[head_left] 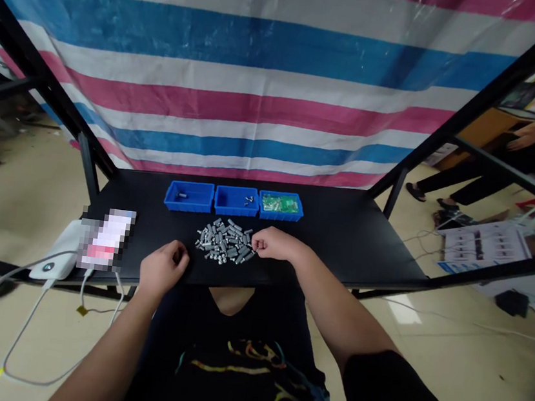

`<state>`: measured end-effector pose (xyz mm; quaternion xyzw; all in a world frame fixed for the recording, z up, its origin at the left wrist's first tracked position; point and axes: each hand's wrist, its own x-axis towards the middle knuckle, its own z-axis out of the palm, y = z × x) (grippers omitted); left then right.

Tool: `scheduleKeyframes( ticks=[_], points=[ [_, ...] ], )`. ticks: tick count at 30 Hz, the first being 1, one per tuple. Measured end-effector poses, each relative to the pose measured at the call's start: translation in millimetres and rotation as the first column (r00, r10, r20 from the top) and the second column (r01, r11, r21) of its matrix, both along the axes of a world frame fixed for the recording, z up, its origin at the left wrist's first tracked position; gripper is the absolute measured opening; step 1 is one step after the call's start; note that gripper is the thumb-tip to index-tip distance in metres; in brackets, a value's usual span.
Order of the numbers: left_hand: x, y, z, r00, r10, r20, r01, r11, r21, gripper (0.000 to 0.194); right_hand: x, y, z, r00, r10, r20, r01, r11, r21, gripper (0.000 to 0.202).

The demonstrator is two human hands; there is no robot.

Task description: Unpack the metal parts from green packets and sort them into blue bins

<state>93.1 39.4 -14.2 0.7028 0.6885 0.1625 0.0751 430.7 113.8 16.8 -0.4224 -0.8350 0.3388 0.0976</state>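
A loose pile of small grey cylindrical pieces (pixel 226 242), some with shiny metal ends, lies on the black table (pixel 336 235). My right hand (pixel 274 244) is at the pile's right edge, its fingers pinched together; whatever is between the fingertips is too small to make out. To the left of the pile, my left hand (pixel 164 267) rests near the table's front edge with curled fingers, and its inside is hidden. Behind the pile stand three blue bins: the left bin (pixel 189 206) and middle bin (pixel 236 210) hold a few small metal parts, the right bin (pixel 280 216) green-and-silver pieces.
A phone with a blurred screen (pixel 109 236) and a white power bank (pixel 64 250) with cables lie at the table's left end. A striped sheet (pixel 267 44) hangs behind the table between black frame posts. Another person stands at the right beyond the frame.
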Motion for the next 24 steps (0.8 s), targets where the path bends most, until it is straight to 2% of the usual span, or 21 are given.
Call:
scheduleKeyframes(
  ticks=[2, 3, 5, 7, 11, 16, 20, 24],
  points=[
    [0, 0, 0.4, 1.0, 0.003, 0.002, -0.003, 1.0, -0.006, 0.02, -4, 10, 7.9, 0.991, -0.067, -0.115, 0.072, 0.997, 0.037, 0.015],
    [0, 0, 0.5, 1.0, 0.004, 0.002, -0.004, 1.0, -0.01, 0.02, -7, 14, 10.9, 0.966, -0.134, -0.222, 0.156, 0.984, 0.088, 0.013],
    [0, 0, 0.6, 1.0, 0.005, -0.002, -0.005, 1.0, -0.016, 0.019, -12, 21, 13.5, 0.868, -0.275, -0.414, 0.368, 0.916, 0.162, 0.012],
    [0, 0, 0.7, 1.0, 0.003, -0.006, -0.003, 1.0, -0.016, 0.019, -14, 24, 11.0, 0.816, -0.352, -0.458, 0.475, 0.86, 0.186, 0.016],
    [1, -1, 1.9, 1.0, 0.011, -0.003, -0.011, 1.0, -0.007, 0.02, -9, 20, -3.6, 0.904, -0.322, -0.281, 0.381, 0.905, 0.189, 0.01],
    [2, -1, 4.4, 1.0, 0.018, -0.001, -0.018, 0.999, -0.031, 0.021, 2, 9, -11.9, 0.944, -0.302, -0.13, 0.322, 0.93, 0.176, 0.017],
    [2, -1, 4.5, 1.0, 0.019, -0.005, -0.02, 0.999, -0.031, 0.021, 4, 2, -9.0, 0.983, -0.139, -0.124, 0.155, 0.979, 0.133, 0.021],
    [1, 0, 2.4, 1.0, 0.017, -0.004, -0.017, 1.0, -0.019, 0.021, 0, -1, -8.9, 0.997, -0.034, -0.075, 0.044, 0.989, 0.143, 0.026]
  ],
)
